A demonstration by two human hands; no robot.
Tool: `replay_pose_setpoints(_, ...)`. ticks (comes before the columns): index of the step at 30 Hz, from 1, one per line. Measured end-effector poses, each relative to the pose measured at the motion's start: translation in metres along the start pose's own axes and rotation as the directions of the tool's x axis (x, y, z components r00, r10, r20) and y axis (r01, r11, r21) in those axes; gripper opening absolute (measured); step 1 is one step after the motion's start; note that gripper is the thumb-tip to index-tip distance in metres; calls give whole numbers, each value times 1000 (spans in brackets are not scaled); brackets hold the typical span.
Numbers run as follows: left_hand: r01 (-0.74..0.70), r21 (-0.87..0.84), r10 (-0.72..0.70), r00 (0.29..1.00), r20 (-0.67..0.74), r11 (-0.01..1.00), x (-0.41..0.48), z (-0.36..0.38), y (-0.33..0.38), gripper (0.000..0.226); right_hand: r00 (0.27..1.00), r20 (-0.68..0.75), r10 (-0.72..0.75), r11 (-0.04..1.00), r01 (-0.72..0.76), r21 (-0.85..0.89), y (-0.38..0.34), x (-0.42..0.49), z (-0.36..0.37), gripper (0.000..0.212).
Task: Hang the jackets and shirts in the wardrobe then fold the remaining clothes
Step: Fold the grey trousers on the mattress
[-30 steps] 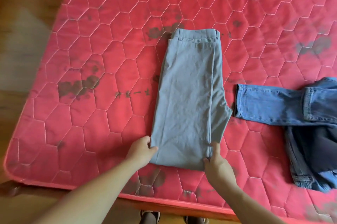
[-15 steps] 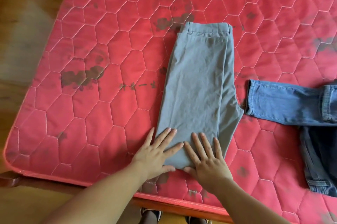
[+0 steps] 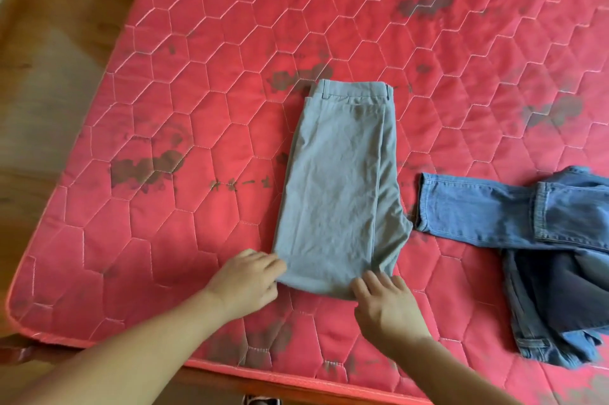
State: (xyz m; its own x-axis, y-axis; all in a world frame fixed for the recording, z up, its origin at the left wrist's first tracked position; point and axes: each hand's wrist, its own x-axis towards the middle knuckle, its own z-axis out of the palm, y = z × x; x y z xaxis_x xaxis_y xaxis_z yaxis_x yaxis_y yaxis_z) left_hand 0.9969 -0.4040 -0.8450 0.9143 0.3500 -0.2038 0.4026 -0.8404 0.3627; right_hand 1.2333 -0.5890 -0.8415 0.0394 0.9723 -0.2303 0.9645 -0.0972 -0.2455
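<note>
Pinching folded grey trousers (image 3: 336, 190) at near-left corner, left hand (image 3: 247, 281) fingers curled. Touching near-right corner, right hand (image 3: 387, 304) fingers relaxed.

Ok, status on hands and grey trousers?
Left hand, right hand at near corners of grey trousers, grip unclear. Folded lengthwise, flat on mattress. Jeans close beside.

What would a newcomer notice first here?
The red quilted mattress, blotched with dark stains, fills the view. Folded grey trousers lie at its centre, with the left hand and right hand at their near corners. To the right, blue jeans sprawl unfolded.
</note>
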Motion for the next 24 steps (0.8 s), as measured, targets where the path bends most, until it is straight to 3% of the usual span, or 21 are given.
replay_pose_setpoints(2, 240, -235, -252, 967, -21, 942, 27, -37, -11, 12, 986, 36, 162, 970, -166, 179, 14, 37, -41, 13)
replay_pose_setpoints(4, 358, -541, -423, 906, 4, 761, 65, -77, -22, 8, 939, 84, 334, 832, -335, 442, 35, 88, -91, 6)
replay_pose_setpoints(5, 353, -667, -484, 875, -14, 656, 86, -95, -28, 6, 903, 99, 417, 681, -383, 624, 47, 113, -116, 4)
replay_pose_setpoints(6, 315, -796, -551, 834, -27, 517, 106, -113, -33, 9, 861, 138, 490, 461, -390, 797, 62, 135, -140, 8)
replay_pose_setpoints(8, 183, -972, -629, 776, 51, 146, 139, -133, -53, 9, 854, 229, 468, 4, -261, 965, 88, 161, -176, 6)
replay_pose_setpoints(9, 167, -986, -603, 786, 137, -6, 149, -132, -64, 13, 871, 274, 407, -103, -254, 962, 98, 164, -179, 18)
replay_pose_setpoints(10, 259, -965, -548, 801, 241, -47, 153, -127, -72, 36, 877, 343, 335, -106, -327, 939, 107, 164, -172, 26)
replay_pose_setpoints(11, 415, -909, -504, 792, 346, 29, 152, -113, -77, 55, 860, 420, 289, -23, -432, 902, 113, 161, -153, 27)
replay_pose_setpoints(12, 523, -840, -485, 777, 402, 143, 148, -98, -75, 56, 826, 480, 296, 118, -530, 840, 115, 157, -130, 24)
replay_pose_setpoints(13, 582, -773, -483, 768, 421, 252, 144, -78, -75, 45, 789, 509, 344, 253, -600, 759, 114, 152, -105, 20)
replay_pose_setpoints(14, 591, -749, -490, 769, 411, 299, 142, -62, -72, 37, 762, 501, 410, 329, -636, 698, 114, 148, -82, 22)
replay_pose_setpoints(15, 567, -765, -490, 782, 385, 304, 140, -48, -69, 37, 740, 492, 459, 334, -657, 676, 112, 144, -65, 25)
replay_pose_setpoints(19, 415, -820, -578, 806, 130, 394, 150, -42, -52, 26, 720, 437, 538, 130, -584, 801, 112, 141, -55, 26)
replay_pose_setpoints(24, 120, -893, -530, 835, -145, 433, 179, -96, -40, 13, 780, 334, 529, -89, -340, 936, 124, 159, -111, 30)
